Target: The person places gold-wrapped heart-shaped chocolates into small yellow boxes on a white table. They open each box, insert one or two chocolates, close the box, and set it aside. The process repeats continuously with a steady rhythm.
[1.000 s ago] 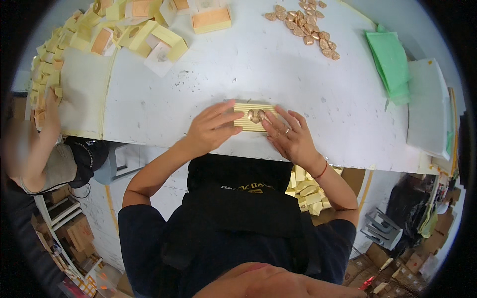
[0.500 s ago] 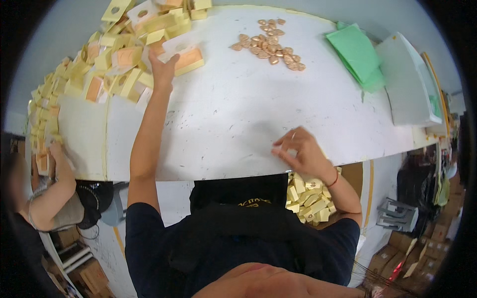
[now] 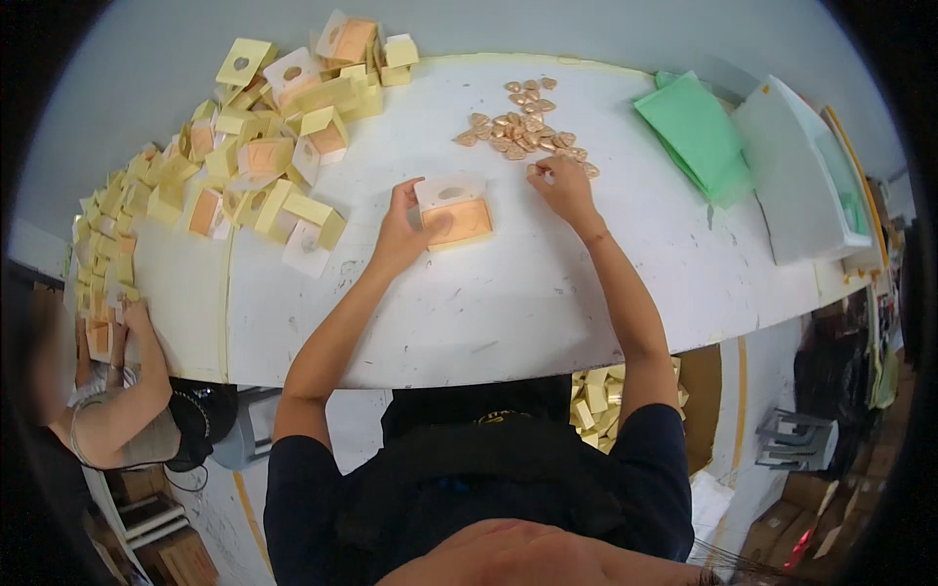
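My left hand point(image 3: 403, 234) grips a small pale-yellow box point(image 3: 457, 244) near the middle of the white table. The box's white flap with an oval window stands up at the back, and an orange insert lines it; my thumb rests on the insert. My right hand point(image 3: 565, 190) is at the near edge of a loose pile of shiny copper-coloured, heart-like pieces point(image 3: 528, 132). Its thumb and fingers are pinched together. Whatever lies between those fingertips is too small to make out.
A big heap of open yellow boxes point(image 3: 264, 156) covers the table's left side. Green sheets point(image 3: 694, 137) and a white foam bin point(image 3: 796, 176) stand at the right. Below the table edge a carton point(image 3: 702, 410) holds yellow boxes. Another person point(image 3: 122, 410) works at far left.
My left hand has brought one box from the heap rightward and nearer. My right hand has risen from the table's near edge to the copper pieces.
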The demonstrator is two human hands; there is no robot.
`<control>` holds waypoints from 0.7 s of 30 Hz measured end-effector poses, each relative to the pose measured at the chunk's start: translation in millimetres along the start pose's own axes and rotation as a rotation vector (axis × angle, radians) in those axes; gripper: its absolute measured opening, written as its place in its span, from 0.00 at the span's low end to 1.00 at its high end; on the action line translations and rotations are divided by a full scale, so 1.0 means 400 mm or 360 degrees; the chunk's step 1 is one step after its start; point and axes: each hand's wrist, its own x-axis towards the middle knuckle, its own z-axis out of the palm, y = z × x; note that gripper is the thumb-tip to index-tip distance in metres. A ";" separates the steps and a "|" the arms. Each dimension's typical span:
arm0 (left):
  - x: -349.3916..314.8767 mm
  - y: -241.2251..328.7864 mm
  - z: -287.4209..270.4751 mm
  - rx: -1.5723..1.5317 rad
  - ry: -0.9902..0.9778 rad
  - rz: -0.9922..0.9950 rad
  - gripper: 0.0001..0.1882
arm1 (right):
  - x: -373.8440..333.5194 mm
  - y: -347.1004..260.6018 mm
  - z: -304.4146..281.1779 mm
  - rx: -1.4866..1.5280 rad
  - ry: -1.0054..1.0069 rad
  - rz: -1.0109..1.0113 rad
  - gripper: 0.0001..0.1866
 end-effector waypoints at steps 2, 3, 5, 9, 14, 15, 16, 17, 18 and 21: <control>-0.042 0.002 -0.010 0.0141 -0.0083 0.0227 0.43 | -0.043 -0.118 -0.064 0.0376 0.0139 -0.0143 0.10; -0.046 -0.013 -0.013 0.0171 -0.0140 0.0145 0.45 | -0.076 -0.216 -0.097 0.0567 0.0217 -0.0184 0.09; -0.065 -0.047 -0.009 0.0231 -0.0268 -0.0028 0.49 | -0.121 -0.341 -0.089 0.0627 0.0093 -0.0535 0.08; -0.062 0.046 0.000 0.0318 -0.0342 -0.0334 0.46 | -0.130 -0.343 0.031 0.0178 -0.0166 -0.0717 0.13; -0.077 -0.006 0.001 0.0319 -0.0236 0.0015 0.48 | -0.140 -0.343 0.022 -0.0059 -0.0166 -0.0819 0.09; -0.080 -0.009 0.003 0.0307 -0.0242 0.0023 0.49 | -0.151 -0.345 0.017 -0.0087 -0.0181 -0.0823 0.09; -0.081 -0.013 0.006 0.0341 -0.0248 0.0010 0.49 | -0.154 -0.341 0.008 -0.0118 -0.0188 -0.0826 0.08; -0.085 -0.018 0.007 0.0374 -0.0256 -0.0002 0.50 | -0.151 -0.335 -0.007 -0.0085 -0.0137 -0.0818 0.09; -0.089 -0.023 0.009 0.0407 -0.0264 -0.0015 0.50 | -0.147 -0.330 -0.028 -0.0051 -0.0087 -0.0810 0.09; -0.082 -0.017 0.003 0.0229 -0.0257 -0.0059 0.49 | -0.086 -0.193 -0.069 0.0087 0.0176 -0.0439 0.08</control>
